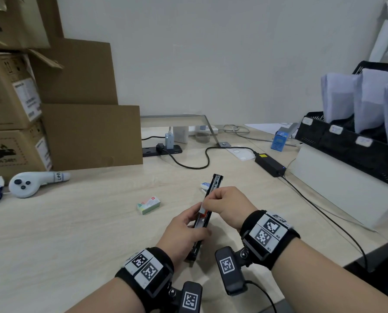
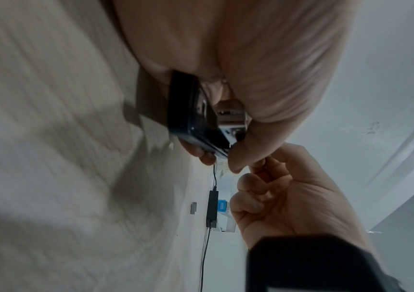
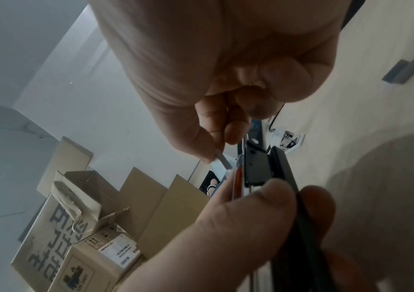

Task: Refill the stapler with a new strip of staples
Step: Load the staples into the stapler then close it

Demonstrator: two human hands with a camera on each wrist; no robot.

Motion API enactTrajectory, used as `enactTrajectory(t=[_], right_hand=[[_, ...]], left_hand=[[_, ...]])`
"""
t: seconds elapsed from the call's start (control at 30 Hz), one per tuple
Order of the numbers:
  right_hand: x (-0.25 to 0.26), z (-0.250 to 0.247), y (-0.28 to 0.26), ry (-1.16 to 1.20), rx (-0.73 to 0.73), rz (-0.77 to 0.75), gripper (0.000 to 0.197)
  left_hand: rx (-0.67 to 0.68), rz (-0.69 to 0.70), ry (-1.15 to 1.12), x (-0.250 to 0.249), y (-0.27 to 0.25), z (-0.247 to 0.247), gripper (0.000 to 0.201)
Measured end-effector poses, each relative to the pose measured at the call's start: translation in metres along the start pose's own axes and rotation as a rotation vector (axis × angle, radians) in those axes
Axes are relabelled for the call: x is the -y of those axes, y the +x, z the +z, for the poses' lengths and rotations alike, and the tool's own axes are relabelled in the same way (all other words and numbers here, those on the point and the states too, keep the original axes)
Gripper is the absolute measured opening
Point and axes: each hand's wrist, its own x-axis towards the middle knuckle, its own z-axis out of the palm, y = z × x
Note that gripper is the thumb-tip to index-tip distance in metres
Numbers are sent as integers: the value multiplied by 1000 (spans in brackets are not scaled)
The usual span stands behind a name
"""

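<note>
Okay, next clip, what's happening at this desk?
A person is reloading a stapler. The left hand grips the black stapler, opened out long, above the desk. The right hand pinches a staple strip and holds it at the open channel, near an orange part inside. The strip does not look seated yet. A small staple box lies on the desk just left of the hands.

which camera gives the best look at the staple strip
The right wrist view: the staple strip shows pinched in the right hand beside the stapler. Head view shows a sliver; left wrist view hides it.
</note>
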Motion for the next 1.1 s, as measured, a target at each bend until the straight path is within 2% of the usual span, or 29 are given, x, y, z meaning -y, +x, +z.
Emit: enactTrajectory(t=[0.23,0.6,0.8,0.87,0.93,1.03,1.1], right_hand=[[-5,3,1,-53,-9,-6,9],[-9,1,1,-145,-16,-28,13],[-7,0,-5,-302,50,-74,10],[-5,-2,-8,-288,53,-87,12],[-7,-8,-7,-252,-2,-93,15],[-15,-26,-2,-221,-133,-20,16],[-24,-42,1,-283,-158,26,15]], left_hand=[[-7,-2,-29,-5,-3,1,63],[6,-12,-4,-2,0,0,66],[30,-6,7,-2,-1,0,62],[29,-3,11,-2,0,0,63],[13,-7,12,-1,1,-1,62],[-18,-19,9,3,4,-2,63],[-25,-28,7,5,5,-3,63]])
